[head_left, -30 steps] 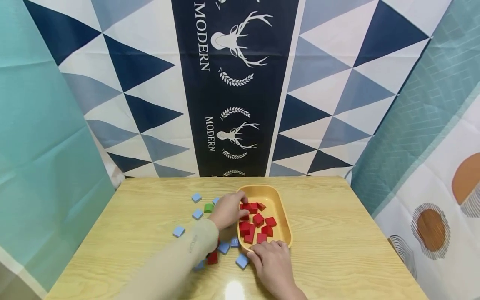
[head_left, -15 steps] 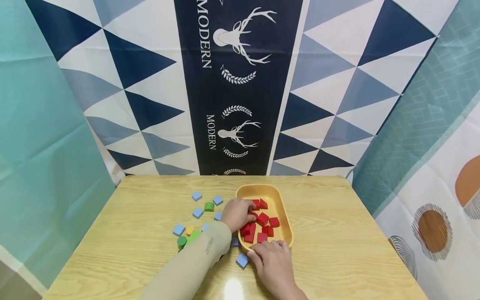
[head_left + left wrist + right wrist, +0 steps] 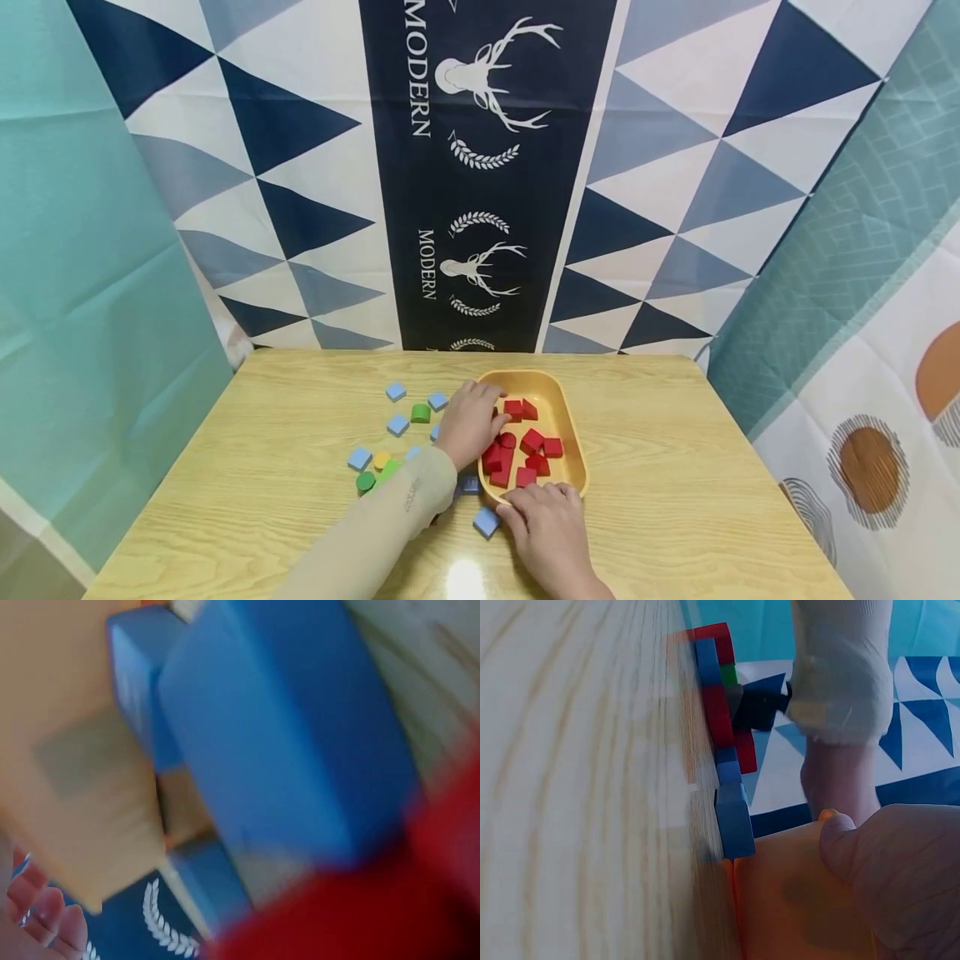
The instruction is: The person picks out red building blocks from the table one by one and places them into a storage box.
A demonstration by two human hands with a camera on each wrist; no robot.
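Note:
A yellow-orange tray point(image 3: 567, 417) with several red blocks point(image 3: 532, 441) in it stands on the table. My left hand point(image 3: 467, 422) is over its left rim, with the fingers and thumb parted above the red pieces. A red cylinder point(image 3: 507, 441) lies just below the thumb. My right hand point(image 3: 545, 529) grips the tray's near rim, its thumb point(image 3: 840, 838) over the edge in the right wrist view. In the left wrist view, left-hand fingertips point(image 3: 49, 915) show past the tray wall point(image 3: 82, 787), and large blurred blue blocks point(image 3: 270, 727) fill the middle.
Left of the tray lie loose blue blocks point(image 3: 359, 458), green pieces point(image 3: 365, 482) and a yellow piece point(image 3: 382, 461). One blue block point(image 3: 486, 522) sits near the tray's front-left corner. My left sleeve point(image 3: 375, 533) hides part of the pile. Patterned cloth point(image 3: 480, 167) hangs behind the table.
My left hand moved right into the tray, let go of the red cylinder there, then drew slightly back with its fingers parted. My right hand has stayed on the near rim.

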